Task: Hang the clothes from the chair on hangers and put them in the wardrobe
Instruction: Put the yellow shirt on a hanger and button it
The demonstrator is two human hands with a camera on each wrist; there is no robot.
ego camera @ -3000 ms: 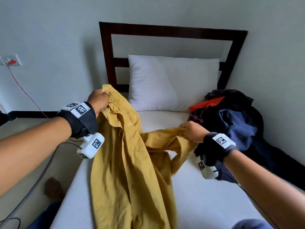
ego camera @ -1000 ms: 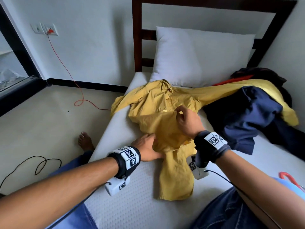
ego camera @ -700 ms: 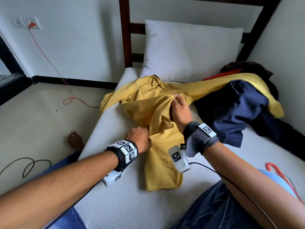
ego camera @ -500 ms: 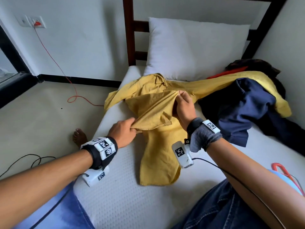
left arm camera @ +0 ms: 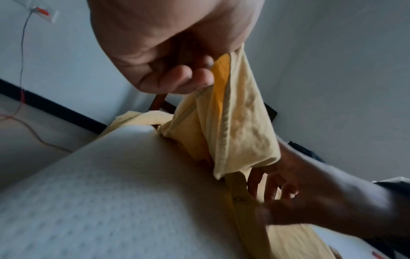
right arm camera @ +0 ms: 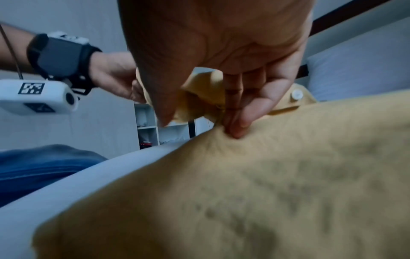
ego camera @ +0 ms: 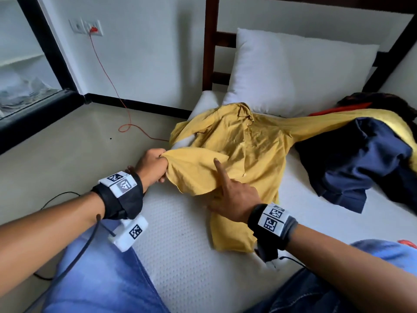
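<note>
A yellow button-up shirt (ego camera: 255,141) lies spread on the white mattress (ego camera: 180,256), collar toward the pillow, one sleeve draped over the clothes at the right. My left hand (ego camera: 155,164) grips the edge of one front panel and holds it out to the left, off the bed. In the left wrist view the fingers (left arm camera: 177,77) curl around that yellow edge (left arm camera: 239,122). My right hand (ego camera: 228,193) rests at the base of the lifted panel, index finger straight on top of it. In the right wrist view its other fingertips (right arm camera: 233,126) press into the shirt (right arm camera: 266,192) below.
A navy garment (ego camera: 361,159) and a dark pile with something orange (ego camera: 338,109) lie at the right of the bed. A white pillow (ego camera: 293,71) leans on the dark headboard (ego camera: 211,41). A red hanger (ego camera: 406,243) peeks in at the right edge. An orange cable (ego camera: 126,127) runs across the floor.
The shirt, earlier held up in the air, now lies on the bed. My left hand has pulled the front panel further left; my right hand has slid down from the chest to the panel's base.
</note>
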